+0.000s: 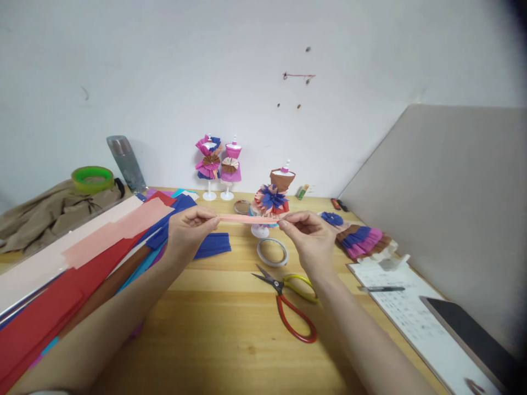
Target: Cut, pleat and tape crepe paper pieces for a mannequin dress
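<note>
Head cam: I see L hand (188, 229) and R hand (313, 236) apart, each pinching one end of the peach strip (247, 219) btwn thumb and fingers. Strip is held up over the desk (214, 312), approx level and taut, partly blocking my view of the brown-topped dress form (282, 180) behind. White tape ring (259, 253) lies flat mid-desk, below the strip in view; scissors (280, 299) just nearer me, blades slightly apart, one red + one yellow handle. Blue crepe piece (214, 246) sits next to L wrist; stacked crepe sheets (102, 247) run along desk's L side, partly under L forearm. Two smaller dress forms (209, 171) (231, 174) stand at back edge, L of ctr. Toward R edge: ruffled multicolor piece (362, 241), then the written sheet (395, 307) w/ pen (382, 289) and dark tablet (469, 329) on it.
</note>
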A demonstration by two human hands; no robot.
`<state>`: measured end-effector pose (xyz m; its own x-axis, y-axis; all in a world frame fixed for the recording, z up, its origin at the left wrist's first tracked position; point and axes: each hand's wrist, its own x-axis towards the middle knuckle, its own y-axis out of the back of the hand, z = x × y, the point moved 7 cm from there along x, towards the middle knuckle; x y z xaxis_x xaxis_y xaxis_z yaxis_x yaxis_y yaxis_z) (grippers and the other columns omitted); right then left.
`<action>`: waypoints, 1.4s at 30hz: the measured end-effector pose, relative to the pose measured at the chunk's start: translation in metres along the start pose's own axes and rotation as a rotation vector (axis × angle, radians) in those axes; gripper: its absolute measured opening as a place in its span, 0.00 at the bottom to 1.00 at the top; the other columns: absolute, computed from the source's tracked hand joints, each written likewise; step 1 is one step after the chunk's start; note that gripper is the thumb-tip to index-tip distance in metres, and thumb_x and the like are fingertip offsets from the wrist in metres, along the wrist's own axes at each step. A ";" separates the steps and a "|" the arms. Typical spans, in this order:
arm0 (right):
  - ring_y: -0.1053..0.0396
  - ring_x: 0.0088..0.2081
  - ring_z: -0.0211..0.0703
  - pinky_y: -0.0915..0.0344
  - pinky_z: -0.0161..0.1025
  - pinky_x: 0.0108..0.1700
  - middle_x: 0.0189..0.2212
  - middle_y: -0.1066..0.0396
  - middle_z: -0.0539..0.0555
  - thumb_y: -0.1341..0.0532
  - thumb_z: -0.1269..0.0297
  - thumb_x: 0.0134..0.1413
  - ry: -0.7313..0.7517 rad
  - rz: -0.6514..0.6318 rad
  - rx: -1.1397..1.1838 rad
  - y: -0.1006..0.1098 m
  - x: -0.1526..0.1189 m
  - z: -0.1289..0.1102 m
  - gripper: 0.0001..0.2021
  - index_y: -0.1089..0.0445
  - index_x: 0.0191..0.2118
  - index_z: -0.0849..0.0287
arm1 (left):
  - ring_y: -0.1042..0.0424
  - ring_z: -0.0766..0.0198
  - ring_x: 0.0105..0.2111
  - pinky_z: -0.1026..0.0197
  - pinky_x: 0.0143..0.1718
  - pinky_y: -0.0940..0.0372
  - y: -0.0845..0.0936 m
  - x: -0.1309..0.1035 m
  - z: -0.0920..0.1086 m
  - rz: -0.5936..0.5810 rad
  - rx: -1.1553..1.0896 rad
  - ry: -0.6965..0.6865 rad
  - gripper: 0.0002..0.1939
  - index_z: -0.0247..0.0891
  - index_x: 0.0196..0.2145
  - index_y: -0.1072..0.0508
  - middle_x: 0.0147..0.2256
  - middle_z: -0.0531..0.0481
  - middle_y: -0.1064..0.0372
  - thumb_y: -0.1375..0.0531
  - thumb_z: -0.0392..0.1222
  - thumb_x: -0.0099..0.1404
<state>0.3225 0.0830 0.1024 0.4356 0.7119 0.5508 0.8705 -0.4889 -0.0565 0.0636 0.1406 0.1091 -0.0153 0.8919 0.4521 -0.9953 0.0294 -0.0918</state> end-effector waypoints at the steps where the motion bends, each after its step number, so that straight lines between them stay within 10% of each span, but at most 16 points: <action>1: 0.31 0.25 0.40 0.32 0.38 0.28 0.23 0.26 0.52 0.29 0.64 0.39 -0.005 0.003 0.003 0.001 0.000 0.001 0.08 0.29 0.24 0.58 | 0.30 0.67 0.21 0.65 0.24 0.33 0.000 0.000 -0.001 -0.001 -0.001 0.013 0.06 0.35 0.20 0.24 0.22 0.50 0.26 0.31 0.38 0.45; 10: 0.32 0.26 0.39 0.32 0.39 0.31 0.25 0.27 0.51 0.32 0.63 0.44 0.034 -0.044 -0.054 0.000 0.001 0.001 0.08 0.25 0.33 0.58 | 0.31 0.68 0.22 0.65 0.25 0.33 0.000 0.002 -0.008 -0.017 0.026 0.033 0.10 0.35 0.25 0.25 0.22 0.52 0.28 0.30 0.40 0.44; 17: 0.33 0.30 0.41 0.34 0.40 0.34 0.28 0.30 0.52 0.40 0.67 0.56 0.297 -0.237 -0.340 -0.010 -0.001 -0.022 0.11 0.24 0.43 0.56 | 0.31 0.67 0.27 0.63 0.30 0.35 -0.008 0.008 -0.002 -0.269 0.317 -0.225 0.12 0.39 0.39 0.20 0.26 0.52 0.29 0.37 0.38 0.55; 35: 0.33 0.32 0.43 0.39 0.38 0.34 0.29 0.32 0.53 0.43 0.69 0.59 0.397 -0.510 -0.570 -0.020 0.003 -0.020 0.06 0.35 0.30 0.56 | 0.29 0.64 0.31 0.64 0.35 0.37 -0.029 -0.003 -0.003 -0.655 0.680 -0.402 0.09 0.40 0.27 0.24 0.29 0.50 0.27 0.44 0.33 0.59; 42: 0.36 0.31 0.43 0.41 0.37 0.32 0.27 0.35 0.52 0.45 0.71 0.60 0.419 -0.558 -0.620 -0.026 -0.001 -0.022 0.08 0.37 0.29 0.56 | 0.33 0.67 0.23 0.66 0.26 0.42 -0.031 -0.013 -0.003 -0.599 0.769 -0.362 0.12 0.39 0.26 0.26 0.23 0.53 0.29 0.47 0.28 0.53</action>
<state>0.2945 0.0836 0.1214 -0.2324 0.7441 0.6263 0.5983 -0.3983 0.6953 0.0949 0.1291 0.1034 0.6006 0.6332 0.4882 -0.6395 0.0139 0.7687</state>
